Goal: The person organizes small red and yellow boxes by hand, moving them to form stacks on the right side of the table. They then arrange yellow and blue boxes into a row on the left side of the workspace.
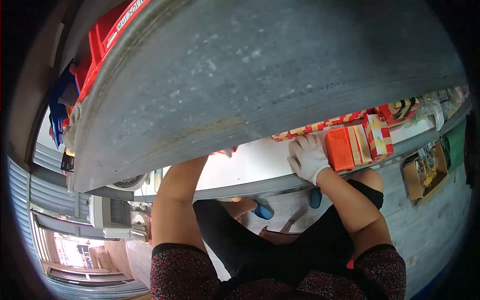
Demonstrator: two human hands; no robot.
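My right hand (309,159), in a white glove, rests on the white shelf surface (260,162) with its fingers stretched and a little apart. It lies just left of an orange-red box (340,149), and nothing shows in its grasp. Beside that box stand a cream-and-red box (358,145) and a red-and-yellow checked box (378,137). The fingertips reach close to a row of red-and-yellow packages (300,131) at the back. My left forearm (181,182) goes under the grey upper panel, which hides my left hand. A small red-and-white item (227,152) peeks out there, too covered to make out.
The large grey metal panel (240,75) overhangs most of the work surface. Red bins (107,40) stand at upper left. A cardboard box of small bagged items (425,172) sits on the floor at right. Blue slippers (262,210) lie beneath the shelf edge.
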